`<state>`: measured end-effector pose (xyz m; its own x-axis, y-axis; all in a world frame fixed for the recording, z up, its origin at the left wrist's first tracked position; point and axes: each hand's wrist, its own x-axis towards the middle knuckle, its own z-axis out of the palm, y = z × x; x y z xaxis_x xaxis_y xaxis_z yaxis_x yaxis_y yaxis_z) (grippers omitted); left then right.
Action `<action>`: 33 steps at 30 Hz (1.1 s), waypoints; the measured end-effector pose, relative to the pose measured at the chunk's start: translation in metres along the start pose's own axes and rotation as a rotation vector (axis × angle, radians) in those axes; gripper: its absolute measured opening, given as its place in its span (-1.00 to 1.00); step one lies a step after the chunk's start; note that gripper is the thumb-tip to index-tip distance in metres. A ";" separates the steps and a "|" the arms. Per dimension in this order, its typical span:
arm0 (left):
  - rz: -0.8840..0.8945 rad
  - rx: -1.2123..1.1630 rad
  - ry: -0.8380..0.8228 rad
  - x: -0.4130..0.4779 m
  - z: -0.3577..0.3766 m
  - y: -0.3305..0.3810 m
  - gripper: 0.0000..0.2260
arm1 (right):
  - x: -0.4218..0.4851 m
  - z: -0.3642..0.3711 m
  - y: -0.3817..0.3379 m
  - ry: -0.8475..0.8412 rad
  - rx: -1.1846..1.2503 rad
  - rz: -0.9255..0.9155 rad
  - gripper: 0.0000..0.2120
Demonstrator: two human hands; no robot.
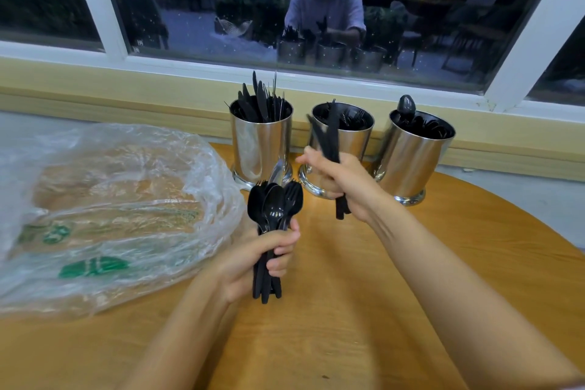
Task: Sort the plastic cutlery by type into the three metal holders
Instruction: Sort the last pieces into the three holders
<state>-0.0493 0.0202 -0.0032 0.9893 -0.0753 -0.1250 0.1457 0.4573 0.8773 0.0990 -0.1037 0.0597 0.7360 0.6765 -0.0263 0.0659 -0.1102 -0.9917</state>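
Three shiny metal holders stand in a row at the table's far edge. The left holder (261,142) is full of black knives, the middle holder (354,139) has forks, and the right holder (417,155) has spoons. My left hand (266,258) grips an upright bundle of black spoons and forks (273,209) in front of the left holder. Just before the middle holder, my right hand (340,182) holds a few black knives (329,139), blurred, their blades pointing up.
A crumpled clear plastic bag (104,212) with green print lies on the left of the round wooden table (332,310). Behind the holders run a yellow sill and a dark window that reflects a person.
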 end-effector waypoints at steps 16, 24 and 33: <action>-0.031 0.038 -0.016 -0.005 0.009 0.009 -0.81 | 0.001 0.014 -0.009 -0.213 0.108 0.085 -0.78; -0.012 0.030 0.028 -0.002 0.012 0.003 -0.74 | 0.014 0.007 -0.006 -0.045 0.015 -0.013 -0.80; 0.022 0.076 0.043 0.001 0.010 0.003 -0.78 | 0.021 0.008 -0.003 -0.032 0.124 -0.018 -0.70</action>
<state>-0.0480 0.0125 0.0035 0.9919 -0.0274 -0.1236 0.1245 0.3895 0.9126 0.1087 -0.0836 0.0615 0.7134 0.7007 -0.0103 -0.0063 -0.0083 -0.9999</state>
